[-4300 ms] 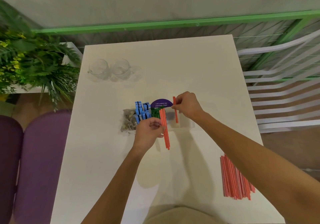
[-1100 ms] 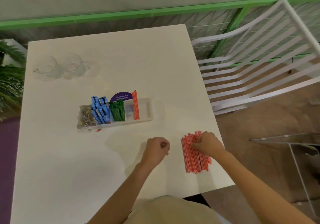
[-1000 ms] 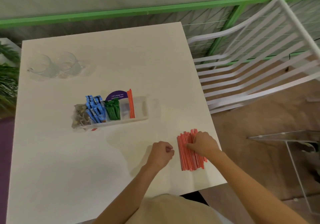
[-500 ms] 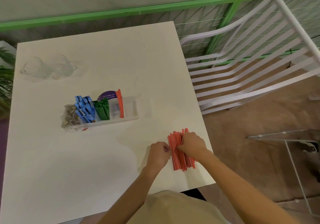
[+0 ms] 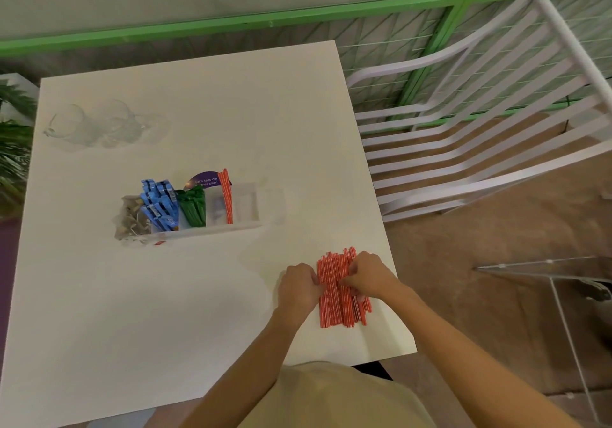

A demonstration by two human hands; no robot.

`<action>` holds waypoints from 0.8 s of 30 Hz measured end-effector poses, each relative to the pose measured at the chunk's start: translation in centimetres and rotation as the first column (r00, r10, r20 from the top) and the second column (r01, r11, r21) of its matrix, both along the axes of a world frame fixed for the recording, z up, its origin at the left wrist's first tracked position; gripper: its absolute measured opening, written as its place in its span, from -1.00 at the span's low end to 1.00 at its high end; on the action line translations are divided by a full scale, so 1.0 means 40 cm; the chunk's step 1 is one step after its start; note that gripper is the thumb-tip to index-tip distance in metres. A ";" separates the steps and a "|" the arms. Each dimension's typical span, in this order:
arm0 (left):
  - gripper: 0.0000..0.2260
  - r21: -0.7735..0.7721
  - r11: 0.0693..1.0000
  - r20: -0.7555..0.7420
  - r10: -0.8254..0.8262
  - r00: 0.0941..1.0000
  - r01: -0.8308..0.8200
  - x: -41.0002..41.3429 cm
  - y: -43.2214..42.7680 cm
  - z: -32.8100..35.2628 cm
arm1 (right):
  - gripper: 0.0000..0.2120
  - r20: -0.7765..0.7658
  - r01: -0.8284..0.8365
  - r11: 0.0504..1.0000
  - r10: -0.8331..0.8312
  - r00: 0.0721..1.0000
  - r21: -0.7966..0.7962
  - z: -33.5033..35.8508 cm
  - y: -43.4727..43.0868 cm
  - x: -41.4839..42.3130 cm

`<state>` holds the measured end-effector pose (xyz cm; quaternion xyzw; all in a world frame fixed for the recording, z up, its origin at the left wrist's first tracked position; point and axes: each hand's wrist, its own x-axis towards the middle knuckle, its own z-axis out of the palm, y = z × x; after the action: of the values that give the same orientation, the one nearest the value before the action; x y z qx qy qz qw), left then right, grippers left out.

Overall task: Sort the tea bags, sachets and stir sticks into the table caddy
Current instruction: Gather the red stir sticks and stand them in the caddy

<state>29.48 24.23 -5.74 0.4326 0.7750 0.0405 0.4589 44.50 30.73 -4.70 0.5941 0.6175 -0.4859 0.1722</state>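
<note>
Down at the near right corner of the bench [image 5: 165, 311], both hands meet at a pile of orange stir sticks [image 5: 334, 305]. The pile lies flat, its sticks roughly parallel and running away from the person. The right hand [image 5: 369, 275] sits on top of the pile. Its fingers [image 5: 353, 270] are bent down and curled onto the sticks, gripping into the pile near its middle. The left hand [image 5: 298, 287] is curled nearly to a fist, its fingers touching the pile's left edge. Whether it has pinched any stick cannot be told.

Beyond the fingers and off to their left, well apart from them, stands the clear plastic caddy [image 5: 251, 207]. Pale tea bags [image 5: 129, 219] are bunched at its end farthest from the fingers. Next to them come blue sachets [image 5: 157, 202], then green sachets [image 5: 192, 207]. A few upright orange sticks [image 5: 226, 195] stand in the compartment nearer the fingers. A purple sign card [image 5: 205, 180] rises behind the green sachets.

Farther still to the left, two clear glasses [image 5: 89, 124] stand side by side near the bench's far left corner. To the right of the fingers, off the bench, is a white slatted chair [image 5: 480, 136].
</note>
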 end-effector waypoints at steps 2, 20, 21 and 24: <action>-0.90 -0.010 1.000 0.007 0.010 1.000 -0.010 -0.001 0.001 0.001 | -0.71 -0.030 0.006 1.000 -0.007 1.000 -0.012 0.003 0.004 0.005; -0.97 0.014 0.997 -0.006 0.072 0.997 -0.072 -0.003 -0.009 0.002 | -0.75 -0.110 0.004 0.998 -0.010 0.994 -0.056 -0.006 0.009 0.011; -0.94 0.012 0.996 0.014 0.090 0.996 -0.090 -0.007 -0.011 -0.003 | -0.77 -0.111 0.009 0.998 -0.016 0.994 -0.058 -0.006 0.013 0.009; -0.83 0.025 0.991 0.066 0.133 0.989 -0.134 -0.023 -0.016 -0.012 | -0.77 -0.122 0.016 0.998 -0.023 0.992 -0.061 -0.004 0.021 0.000</action>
<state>28.55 23.58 -6.22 0.3849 0.7865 0.0962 0.4732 44.49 31.58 -4.86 0.5636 0.6062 -0.5415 0.1471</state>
